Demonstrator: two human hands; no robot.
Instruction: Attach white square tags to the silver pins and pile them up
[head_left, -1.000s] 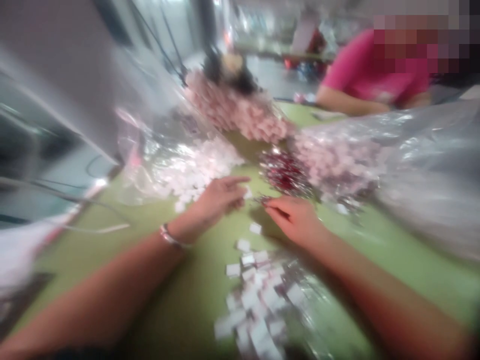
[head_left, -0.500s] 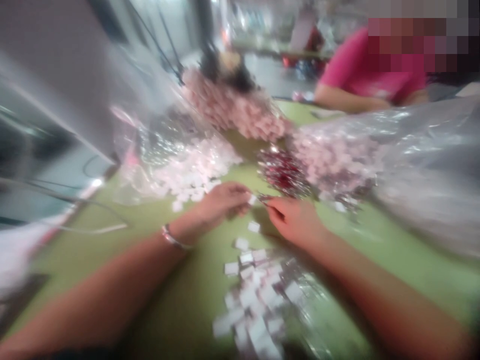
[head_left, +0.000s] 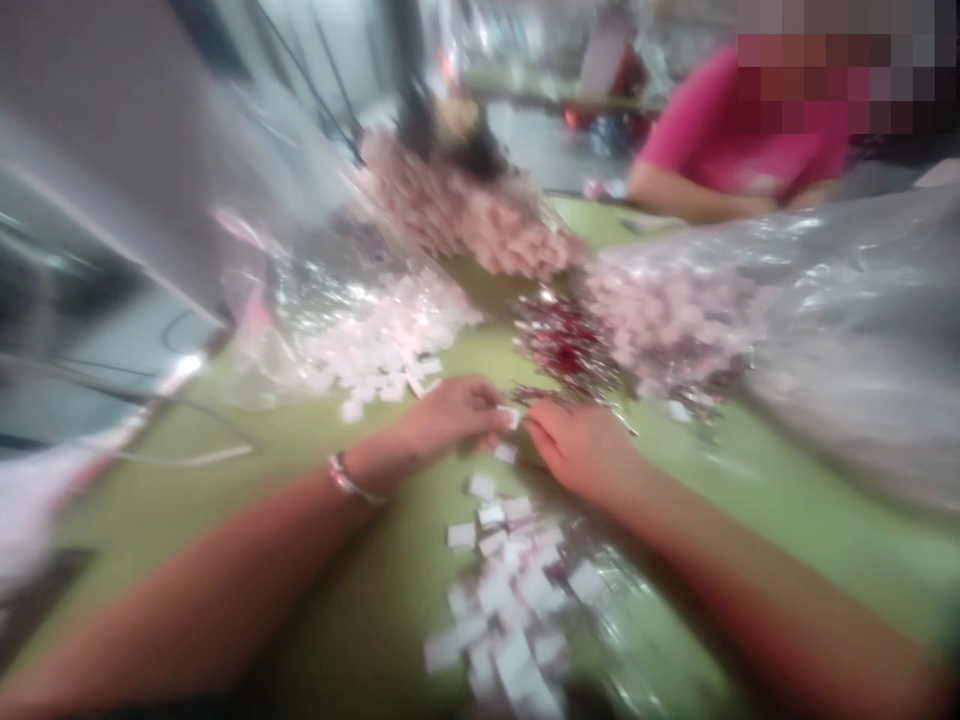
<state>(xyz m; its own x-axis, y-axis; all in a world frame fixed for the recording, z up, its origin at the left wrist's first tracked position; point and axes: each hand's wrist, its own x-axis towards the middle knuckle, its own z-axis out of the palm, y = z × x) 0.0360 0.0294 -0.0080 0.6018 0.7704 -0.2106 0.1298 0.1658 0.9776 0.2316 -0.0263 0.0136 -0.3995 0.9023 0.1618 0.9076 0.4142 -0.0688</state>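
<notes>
My left hand [head_left: 463,412] pinches a small white square piece [head_left: 513,416] between thumb and fingers. Close beside it, my right hand [head_left: 579,440] is closed, its fingertips almost at the white piece; what they grip is too blurred to make out. Thin silvery pieces [head_left: 534,393] show just beyond the right fingers. Behind that hand lies a heap of shiny silver and dark red pieces [head_left: 564,345]. Below both hands, many loose white squares [head_left: 514,580] are scattered in a pile, with one single square [head_left: 505,453] closest to the fingers.
Clear plastic bags with pale pink pieces lie at the left [head_left: 375,325] and right [head_left: 675,310]. A further pink heap [head_left: 480,220] stands at the back of the green table [head_left: 360,590]. A person in a pink shirt [head_left: 757,150] sits across. A cable [head_left: 195,460] crosses the left edge.
Both hands have come slightly nearer to me, the left still pinching a white square. The silvery pieces seen at my right fingertips now lie just beyond the fingers.
</notes>
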